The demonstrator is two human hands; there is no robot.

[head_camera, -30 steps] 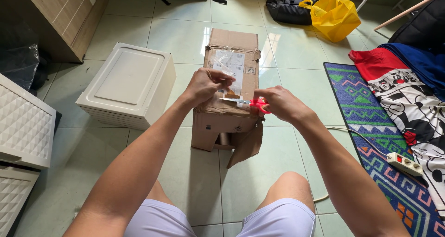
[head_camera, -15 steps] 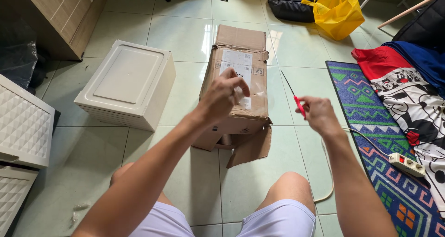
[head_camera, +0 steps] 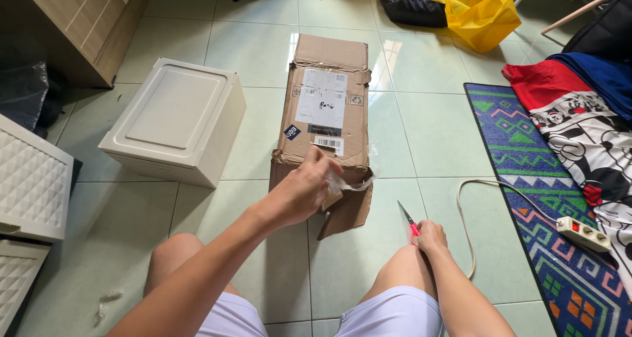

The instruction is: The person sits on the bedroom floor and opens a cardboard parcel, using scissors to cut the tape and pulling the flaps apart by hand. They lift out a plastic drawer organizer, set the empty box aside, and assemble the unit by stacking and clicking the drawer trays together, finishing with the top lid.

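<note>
Two hands low over the cardboard box — left hand grip pinching clear tape, right hand clenched on red-handled scissors.

Head camera: single view, worn on the person's head, facing steeply down and forward toward 12 o'clock. Near range: knees at the bottom edge, cardboard box at centre, rug at 3 o'clock.

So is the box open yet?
Not quite. The near flap of the box hangs loose, so that end looks cut. The left hand is peeling clear tape off it; the right hand rests, holding scissors. The far end looks shut.
</note>
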